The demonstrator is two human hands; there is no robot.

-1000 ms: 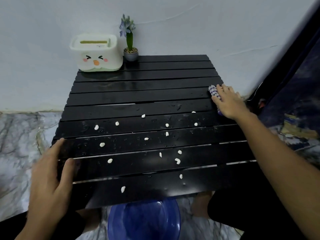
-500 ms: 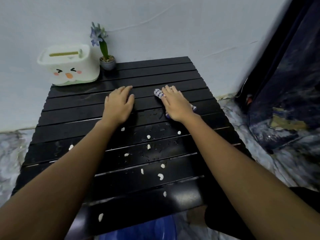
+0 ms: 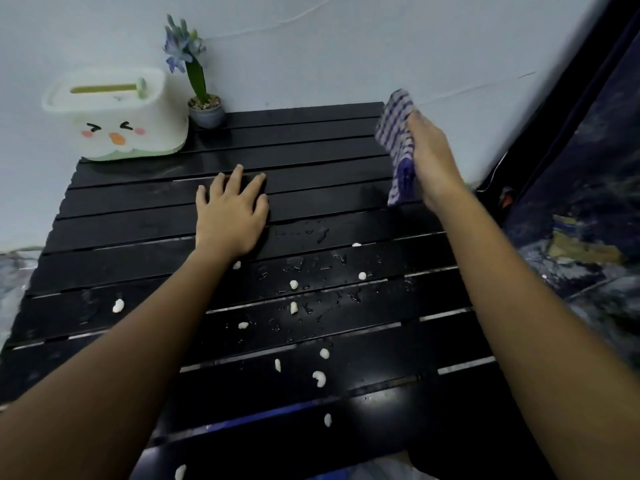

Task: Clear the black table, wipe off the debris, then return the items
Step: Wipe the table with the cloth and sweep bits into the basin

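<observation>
The black slatted table [image 3: 311, 161] fills the middle of the view. Several white crumbs [image 3: 293, 284] and water drops lie on its near half. My left hand [image 3: 230, 216] rests flat on the slats, fingers spread, holding nothing. My right hand [image 3: 433, 157] is raised at the table's right edge, gripping a blue-and-white checked cloth [image 3: 398, 140] that hangs down from it. A white tissue box [image 3: 117, 116] with a cartoon face stands at the far left corner. Beside it is a small potted purple flower [image 3: 199, 81].
A pale wall runs behind the table. A dark patterned fabric [image 3: 588, 202] hangs at the right. Marble floor [image 3: 14, 271] shows at the left. A blue bowl edge [image 3: 263, 417] shows through the slats near the front edge.
My right hand lifted the cloth off the slats and swung it up toward the right edge. My left hand slid slightly nearer and stays flat. The view shifted.
</observation>
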